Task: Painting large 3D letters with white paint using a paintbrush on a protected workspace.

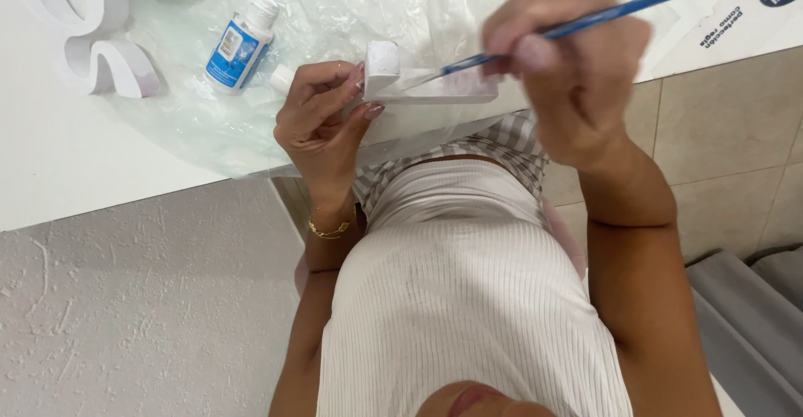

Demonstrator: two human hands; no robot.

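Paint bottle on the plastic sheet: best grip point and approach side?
Grip the paint bottle across its blue-labelled body, coming from above. It lies on its side on the plastic sheet, apart from both hands, so the long flanks are exposed; the narrow white cap end gives less hold.

Bright, even indoor light, soft shadows only. Mild glare on the plastic sheet (335, 15) and white table (50, 158). Right hand (569, 74) slightly motion-blurred (close to lens), chin at bottom edge out of focus

White L-shaped block (427, 82), blue paintbrush (636, 3), blue-and-white bottle (238, 45), checked skirt (510, 145)
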